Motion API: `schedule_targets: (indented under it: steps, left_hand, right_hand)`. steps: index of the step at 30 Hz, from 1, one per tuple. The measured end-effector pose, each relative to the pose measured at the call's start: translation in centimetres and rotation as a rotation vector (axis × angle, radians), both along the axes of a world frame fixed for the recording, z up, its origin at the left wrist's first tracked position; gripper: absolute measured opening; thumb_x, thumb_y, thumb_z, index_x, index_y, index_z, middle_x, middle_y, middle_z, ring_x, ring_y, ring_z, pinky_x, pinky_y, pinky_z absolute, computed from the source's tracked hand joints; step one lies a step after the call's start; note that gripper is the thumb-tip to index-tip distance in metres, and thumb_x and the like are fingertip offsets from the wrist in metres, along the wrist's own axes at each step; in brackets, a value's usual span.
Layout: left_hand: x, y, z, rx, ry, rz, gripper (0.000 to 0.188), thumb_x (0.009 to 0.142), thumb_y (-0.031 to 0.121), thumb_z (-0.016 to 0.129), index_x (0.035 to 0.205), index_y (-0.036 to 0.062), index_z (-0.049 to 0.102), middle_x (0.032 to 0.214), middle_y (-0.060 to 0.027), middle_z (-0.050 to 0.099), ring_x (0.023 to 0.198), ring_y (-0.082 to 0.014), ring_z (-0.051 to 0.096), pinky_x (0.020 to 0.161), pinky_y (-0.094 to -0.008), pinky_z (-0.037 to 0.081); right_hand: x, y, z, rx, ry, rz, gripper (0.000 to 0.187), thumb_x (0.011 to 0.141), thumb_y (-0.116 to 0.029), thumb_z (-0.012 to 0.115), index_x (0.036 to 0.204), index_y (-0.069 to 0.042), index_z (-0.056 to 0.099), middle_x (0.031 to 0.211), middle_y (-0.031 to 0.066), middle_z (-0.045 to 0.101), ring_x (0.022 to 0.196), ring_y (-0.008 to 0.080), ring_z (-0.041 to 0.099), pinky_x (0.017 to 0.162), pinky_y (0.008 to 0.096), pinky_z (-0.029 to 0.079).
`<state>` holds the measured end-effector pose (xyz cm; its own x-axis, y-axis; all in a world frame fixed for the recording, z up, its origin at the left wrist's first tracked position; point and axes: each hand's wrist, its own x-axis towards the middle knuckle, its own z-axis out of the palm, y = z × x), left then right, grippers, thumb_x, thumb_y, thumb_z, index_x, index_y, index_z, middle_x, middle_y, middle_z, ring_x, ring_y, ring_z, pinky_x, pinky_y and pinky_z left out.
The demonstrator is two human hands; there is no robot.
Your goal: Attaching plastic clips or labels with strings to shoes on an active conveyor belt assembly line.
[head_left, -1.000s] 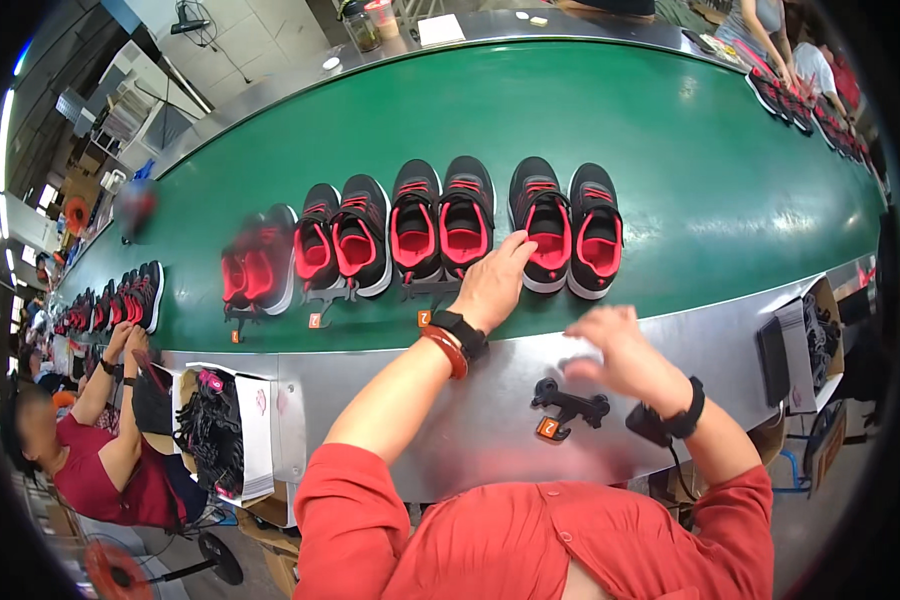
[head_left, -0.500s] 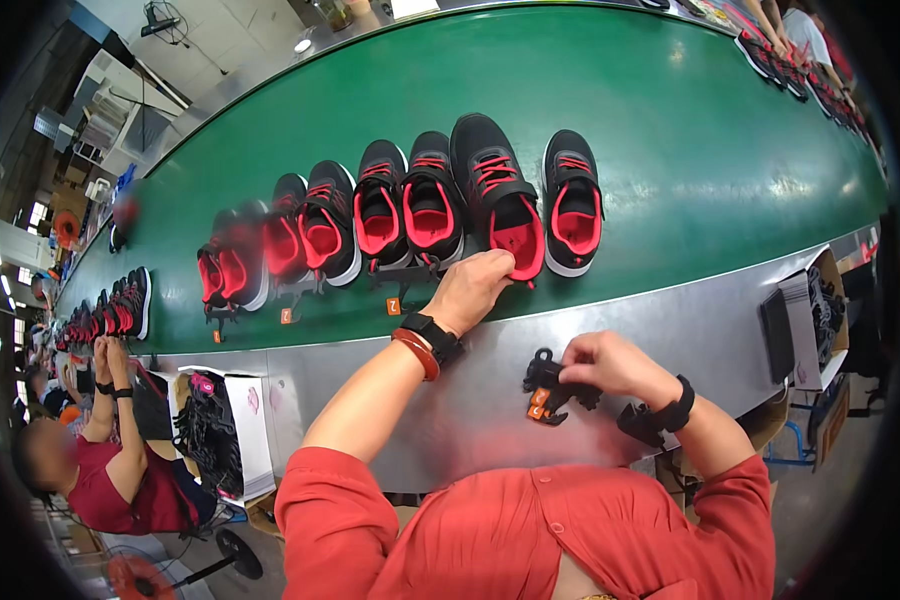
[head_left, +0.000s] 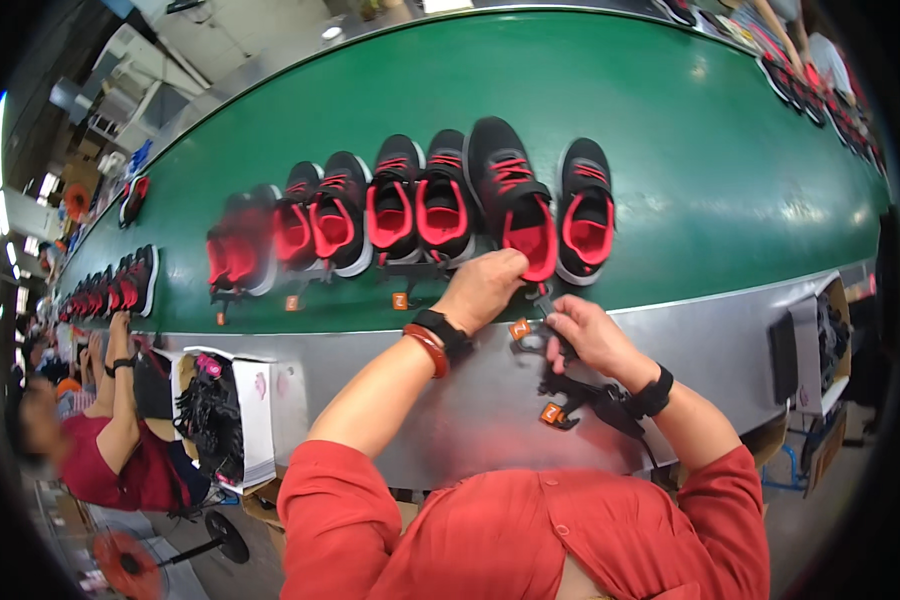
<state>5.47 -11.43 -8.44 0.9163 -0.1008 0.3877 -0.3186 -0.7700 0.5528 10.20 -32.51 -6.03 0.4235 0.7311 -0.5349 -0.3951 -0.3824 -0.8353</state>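
Note:
My left hand pinches the heel edge of a black sneaker with a red lining. Close beside it my right hand is closed on a black plastic shoe hanger, whose hooked end reaches the pull tab at that heel. An orange tag shows on a black piece just below. More black hangers lie on the metal ledge under my right hand, one with an orange tag. To the right stands another sneaker, apart from my hands. Whether the hanger has caught the tab cannot be told.
A row of sneakers with tagged hangers at their heels stands to the left on the green belt. White boxes of black hangers flank me, left and right. A co-worker in dark red sits at left.
My right hand has lifted a hanger from the pile on the ledge and brought it forward to the sneaker's heel. My left hand remains on that heel. The view has shifted slightly.

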Motion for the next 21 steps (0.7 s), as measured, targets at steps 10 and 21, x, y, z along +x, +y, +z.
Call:
schedule_targets:
  steps: [10,21]
  left_hand:
    - [-0.7,0.4,2.0,0.227,-0.022,-0.03,0.05,0.081,0.01,0.058,0.13,0.0186,0.052,0.126,-0.0154,0.05,0.094,-0.0354,0.065,0.079,-0.0414,0.055]
    - [-3.6,2.9,1.1,0.275,0.182,0.093,0.047,0.081,0.008,0.055,0.127,0.0173,0.053,0.088,-0.0154,0.059,0.072,-0.036,0.064,0.064,-0.0464,0.051]
  right_hand:
    - [2.3,2.4,1.7,0.061,-0.22,0.171,0.027,0.101,-0.021,0.042,0.105,0.0,0.058,0.057,0.0051,0.055,0.044,0.0136,0.053,0.043,0.026,0.039]
    - [4.9,2.1,2.8,0.052,-1.105,0.192,0.035,0.079,-0.005,0.069,0.111,-0.001,0.057,0.101,0.0123,0.063,0.074,0.0246,0.064,0.066,0.0366,0.052]
